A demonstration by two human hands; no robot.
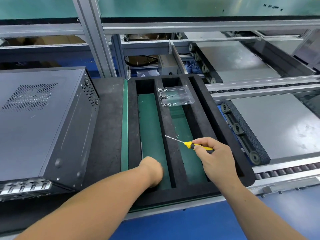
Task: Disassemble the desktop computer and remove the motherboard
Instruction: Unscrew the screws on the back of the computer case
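Although the computer (pixel 39 122) lies on its side at the left of the frame, its side panel looks closed and its screws seem in place, so the task appears barely begun; the motherboard is presumably inside, out of sight. The right hand (pixel 217 157) grips a yellow-handled screwdriver (pixel 195 146) over the black foam tray (pixel 223 135) in the middle of the frame, shaft pointing to the upper left. The left hand (pixel 152 170) reaches into the tray's left slot, knuckles toward the camera (whether its fingers hold anything cannot be told). A clear plastic box (pixel 176 95) with small screws sits across the tray's upper part. Opening the case and freeing the board all seem left to do.
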